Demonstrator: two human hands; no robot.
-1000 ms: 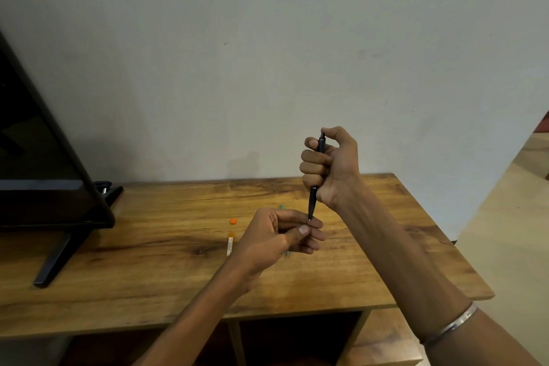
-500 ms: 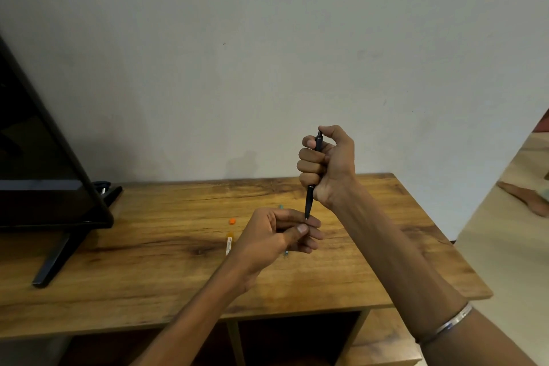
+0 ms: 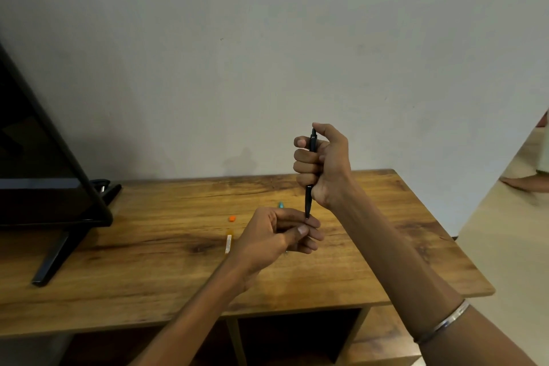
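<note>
The person stands at the wooden table (image 3: 148, 246) with both hands raised above its middle. The right hand (image 3: 323, 163) is closed in a fist around a black pen (image 3: 308, 202), thumb on the top end, so the pen stands nearly upright over the table with its point down. The left hand (image 3: 276, 235) is just below, fingers curled and thumb pressed against the forefinger right where the point meets them. I cannot tell whether it pinches the point itself or some small part for it; that is too small to see.

It looks to me like fitting or working the pen's front end. To do that well, I would hold the fist steady and let the left fingertips do the fine turning, with the pen straight in line with whatever goes on it. Forcing it at a slant could jam it or let a small part drop.

On the table behind the left hand lie an orange cap (image 3: 232, 219), an orange pen (image 3: 228, 244) with a white label and a teal piece (image 3: 280, 204). A television (image 3: 35, 157) stands at the table's left end.
</note>
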